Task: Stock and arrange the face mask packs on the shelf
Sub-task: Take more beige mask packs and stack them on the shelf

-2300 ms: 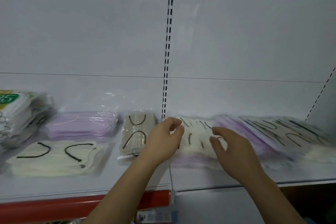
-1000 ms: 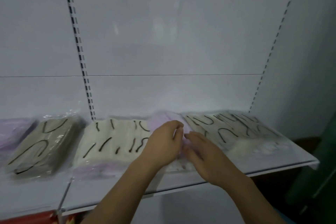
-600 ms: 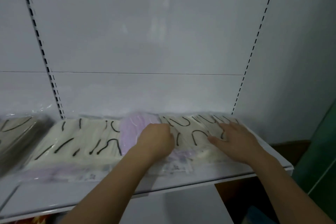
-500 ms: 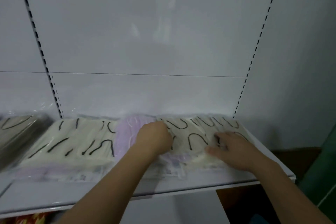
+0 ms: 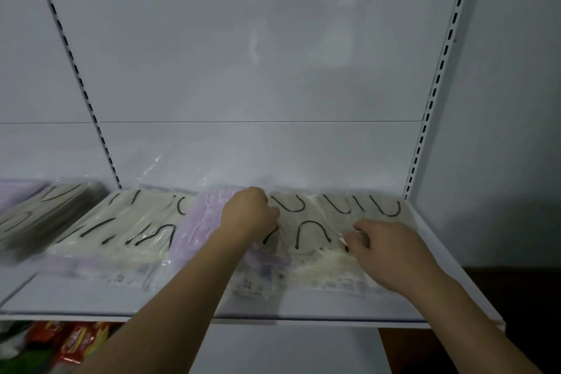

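Shelf: white metal shelf (image 5: 212, 304) runs across the lower half of the frame, front lip near bottom centre.
Mask packs: clear-bagged packs lie flat in a row along the shelf, overlapping at the edges.
Cream packs right: cream packs with black ear loops (image 5: 309, 231) at centre right, fanned toward the right end of the shelf.
Purple pack: purple pack (image 5: 203, 222) at centre, between the two cream groups, partly under the left forearm.
Cream packs left: second cream group (image 5: 127, 231) left of centre, black loops showing.
Grey pack: grey-beige pack (image 5: 39, 212) at far left, blurred.
Left hand: left hand (image 5: 250, 212) at centre, fingers curled down onto the seam where the purple pack meets the right cream packs; fingertips hidden, cannot tell if it grips a pack or only presses.
Right hand: right hand (image 5: 391, 249) at lower right, thumb and fingers curled, pinching the plastic of the rightmost cream pack.
Back panel: white back panel (image 5: 243, 55) fills the upper frame, slotted uprights at left and right.
Below shelf: red packets (image 5: 73, 343) at lower left, blurred.
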### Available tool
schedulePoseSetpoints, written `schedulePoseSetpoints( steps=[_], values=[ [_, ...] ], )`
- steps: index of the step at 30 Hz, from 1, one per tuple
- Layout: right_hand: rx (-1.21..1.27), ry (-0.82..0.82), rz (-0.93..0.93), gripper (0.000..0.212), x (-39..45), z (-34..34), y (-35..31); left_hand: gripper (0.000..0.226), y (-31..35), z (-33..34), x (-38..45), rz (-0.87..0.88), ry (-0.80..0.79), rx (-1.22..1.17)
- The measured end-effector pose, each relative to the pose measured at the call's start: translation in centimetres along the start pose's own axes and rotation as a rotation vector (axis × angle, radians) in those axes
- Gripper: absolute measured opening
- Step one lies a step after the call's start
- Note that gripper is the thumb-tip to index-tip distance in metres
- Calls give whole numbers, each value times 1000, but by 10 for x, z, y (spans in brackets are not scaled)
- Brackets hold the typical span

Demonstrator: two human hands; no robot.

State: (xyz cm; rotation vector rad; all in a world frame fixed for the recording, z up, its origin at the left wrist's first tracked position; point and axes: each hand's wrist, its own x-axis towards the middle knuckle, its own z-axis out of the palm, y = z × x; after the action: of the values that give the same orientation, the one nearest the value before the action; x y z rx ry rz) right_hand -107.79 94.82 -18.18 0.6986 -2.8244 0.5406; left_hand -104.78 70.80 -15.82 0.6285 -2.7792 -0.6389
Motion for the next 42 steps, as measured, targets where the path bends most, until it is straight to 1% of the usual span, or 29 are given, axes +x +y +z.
schedulePoseSetpoints(
  steps=[1,2,4,6,9,13,15,17,19,21,23,26,28,31,34,37,39,42],
  values=[
    [-4,10,-26,45,-1,4,1,29,0,0,-1,3,7,-5],
    [-26,7,-47,49,-2,6,1,32,1,-1,-2,6,15,-11],
    [-101,-25,-91,55,-4,10,0,31,4,-3,-3,24,5,-10],
    [-155,-55,-95,58,-4,13,0,33,4,-4,-3,23,-43,2],
    [-173,-32,-95,52,-5,17,1,41,2,-4,-1,-17,-76,3],
    [-170,29,-115,44,-5,17,1,36,4,-7,0,-64,-112,-43],
    [-142,41,-122,45,-3,17,3,35,6,-9,1,-81,-138,-168],
    [-89,33,-107,45,-2,16,5,33,7,-10,2,-88,-145,-364],
    [-49,24,-97,45,0,13,6,20,11,-13,1,-111,-182,-561],
    [-15,26,-87,46,0,10,7,16,15,-11,-1,-136,-217,-655],
    [35,38,-64,48,0,9,6,17,19,-7,-1,-147,-222,-626],
    [77,44,-9,50,-1,8,7,25,24,-2,0,-200,-270,-575],
    [95,55,21,51,-1,7,8,21,26,2,2,-199,-295,-511],
    [161,98,85,49,-1,7,15,10,28,0,4,-148,-260,-434],
    [292,171,171,45,3,4,25,14,23,-15,9,-151,-226,-500],
    [352,188,221,45,6,-8,28,15,10,-33,14,-185,-176,-567],
    [413,222,209,43,6,-13,20,15,6,-38,14,-201,-130,-606],
    [482,286,159,37,8,-15,-1,11,8,-35,4,-190,-118,-648]
  ],
)
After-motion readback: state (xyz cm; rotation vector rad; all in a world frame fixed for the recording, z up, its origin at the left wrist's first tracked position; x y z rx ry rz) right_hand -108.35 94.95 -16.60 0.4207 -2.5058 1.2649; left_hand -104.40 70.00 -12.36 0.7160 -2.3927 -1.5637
